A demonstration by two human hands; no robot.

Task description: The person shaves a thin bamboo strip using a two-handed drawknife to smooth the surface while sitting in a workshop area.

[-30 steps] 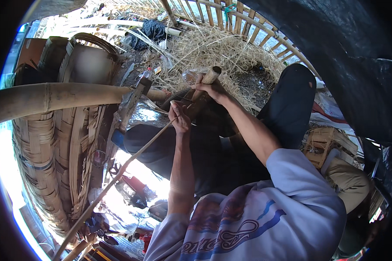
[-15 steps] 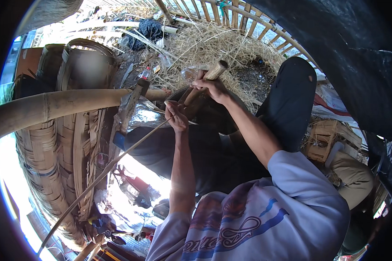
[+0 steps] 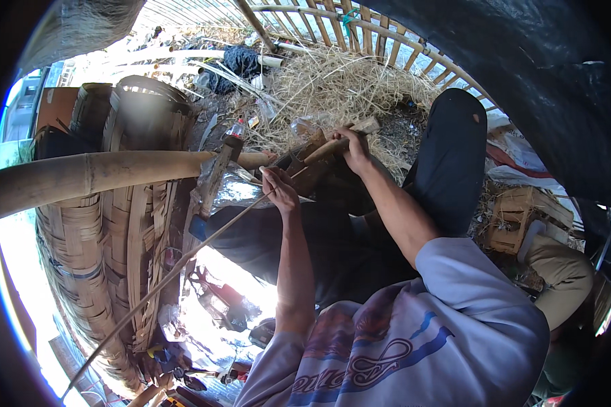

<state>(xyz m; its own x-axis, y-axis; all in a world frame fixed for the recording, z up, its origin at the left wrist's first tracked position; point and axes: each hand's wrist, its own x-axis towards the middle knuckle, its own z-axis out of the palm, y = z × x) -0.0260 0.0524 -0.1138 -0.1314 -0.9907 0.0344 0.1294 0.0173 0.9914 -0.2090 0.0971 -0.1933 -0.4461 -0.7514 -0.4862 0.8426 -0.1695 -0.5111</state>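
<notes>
In my left hand (image 3: pixel 280 190), fingers closed, is a long thin bamboo strip (image 3: pixel 176 268) that runs down to the lower left. My right hand (image 3: pixel 354 148), just beyond and to the right, grips a thick wooden handle (image 3: pixel 329 147), its pale blunt end past my fingers. The handle's other end points left, toward the strip's tip; any blade there is too dark to make out. Close by stands a wooden block (image 3: pixel 312 148). My legs are folded in dark trousers, the knee (image 3: pixel 458 129) raised on the right.
A thick bamboo pole (image 3: pixel 108 169) crosses from the left to an upright wooden post (image 3: pixel 217 173). Woven bamboo baskets (image 3: pixel 75 237) stand at the left. Straw (image 3: pixel 346 81) lies ahead before a slatted fence (image 3: pixel 380 34). At right are a wooden crate (image 3: pixel 512 220) and another person's beige-trousered leg (image 3: pixel 557 271).
My right hand has moved a little right and down, and the handle has tilted flatter toward the right. My left hand has shifted slightly right with the strip still in it.
</notes>
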